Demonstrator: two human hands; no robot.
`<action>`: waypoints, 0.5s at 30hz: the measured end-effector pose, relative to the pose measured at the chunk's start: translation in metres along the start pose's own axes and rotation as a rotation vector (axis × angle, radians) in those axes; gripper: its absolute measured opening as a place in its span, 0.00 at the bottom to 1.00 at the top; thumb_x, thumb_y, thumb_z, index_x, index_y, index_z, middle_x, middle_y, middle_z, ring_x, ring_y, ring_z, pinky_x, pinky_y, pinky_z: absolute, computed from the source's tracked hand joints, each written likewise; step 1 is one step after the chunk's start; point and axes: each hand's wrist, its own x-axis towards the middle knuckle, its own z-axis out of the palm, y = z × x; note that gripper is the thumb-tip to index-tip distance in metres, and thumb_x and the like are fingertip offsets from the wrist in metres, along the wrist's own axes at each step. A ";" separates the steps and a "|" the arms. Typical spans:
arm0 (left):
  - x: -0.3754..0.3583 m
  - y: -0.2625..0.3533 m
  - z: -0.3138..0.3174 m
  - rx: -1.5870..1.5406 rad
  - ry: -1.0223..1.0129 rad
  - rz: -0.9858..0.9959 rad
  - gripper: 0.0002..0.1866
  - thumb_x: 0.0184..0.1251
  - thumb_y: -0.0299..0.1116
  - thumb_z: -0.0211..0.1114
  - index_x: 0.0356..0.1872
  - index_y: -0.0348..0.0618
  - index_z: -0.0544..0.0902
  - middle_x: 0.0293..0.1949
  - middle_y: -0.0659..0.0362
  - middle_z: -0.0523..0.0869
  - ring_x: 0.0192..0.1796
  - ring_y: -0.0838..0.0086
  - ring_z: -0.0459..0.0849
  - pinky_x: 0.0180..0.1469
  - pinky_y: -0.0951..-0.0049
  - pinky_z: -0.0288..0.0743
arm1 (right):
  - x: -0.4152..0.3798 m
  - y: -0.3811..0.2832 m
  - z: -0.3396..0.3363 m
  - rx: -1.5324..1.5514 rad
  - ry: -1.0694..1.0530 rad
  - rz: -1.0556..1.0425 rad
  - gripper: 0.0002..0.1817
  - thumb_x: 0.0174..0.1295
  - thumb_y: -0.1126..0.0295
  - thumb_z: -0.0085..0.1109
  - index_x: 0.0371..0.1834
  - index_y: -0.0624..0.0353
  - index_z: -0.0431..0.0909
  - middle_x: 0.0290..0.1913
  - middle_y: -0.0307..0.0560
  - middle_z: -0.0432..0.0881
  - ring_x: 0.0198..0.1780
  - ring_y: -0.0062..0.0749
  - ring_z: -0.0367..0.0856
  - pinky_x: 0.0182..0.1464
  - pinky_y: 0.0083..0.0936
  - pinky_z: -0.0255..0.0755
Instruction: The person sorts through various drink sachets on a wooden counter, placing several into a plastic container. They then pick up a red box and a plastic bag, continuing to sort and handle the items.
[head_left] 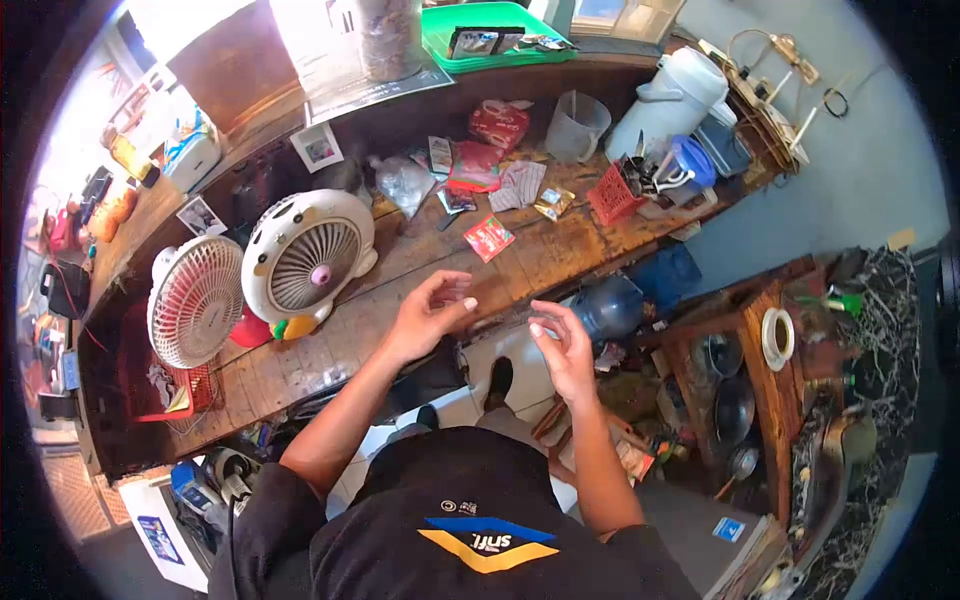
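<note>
My left hand hovers over the front edge of the wooden counter, fingers loosely curled and apart from the thumb, with nothing in it. To its right, my right hand is raised just in front of the counter, fingers bent and parted, also holding nothing. The nearest item to both is a small red and green packet lying flat on the boards. Behind it are a striped cloth-like piece, a gold sachet, a pink-red packet and a clear plastic bag.
Two white fans stand on the left, near a red basket. At the right are a clear jug, a large thermos and a red utensil basket. A green tray rests on the ledge. Pans hang lower right.
</note>
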 end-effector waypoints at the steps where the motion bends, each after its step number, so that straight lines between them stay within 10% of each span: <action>1: 0.015 -0.009 0.003 0.016 0.020 0.009 0.20 0.66 0.32 0.66 0.57 0.41 0.75 0.53 0.59 0.81 0.54 0.76 0.78 0.57 0.70 0.72 | 0.011 0.006 -0.009 -0.003 -0.010 -0.009 0.19 0.64 0.71 0.62 0.57 0.61 0.73 0.51 0.40 0.76 0.53 0.23 0.75 0.47 0.19 0.74; 9: 0.126 -0.042 0.049 0.686 0.151 -0.058 0.26 0.59 0.42 0.68 0.58 0.46 0.75 0.54 0.50 0.81 0.59 0.53 0.77 0.62 0.51 0.68 | 0.115 0.035 -0.099 -0.178 -0.115 0.129 0.22 0.62 0.64 0.65 0.57 0.59 0.73 0.53 0.43 0.77 0.53 0.30 0.76 0.53 0.28 0.75; 15: 0.118 -0.087 0.070 1.264 0.250 0.022 0.28 0.57 0.43 0.67 0.61 0.53 0.74 0.64 0.56 0.72 0.68 0.61 0.68 0.70 0.45 0.54 | 0.169 0.061 -0.112 -0.314 -0.277 0.175 0.24 0.62 0.59 0.65 0.58 0.58 0.72 0.55 0.46 0.77 0.54 0.33 0.76 0.54 0.32 0.74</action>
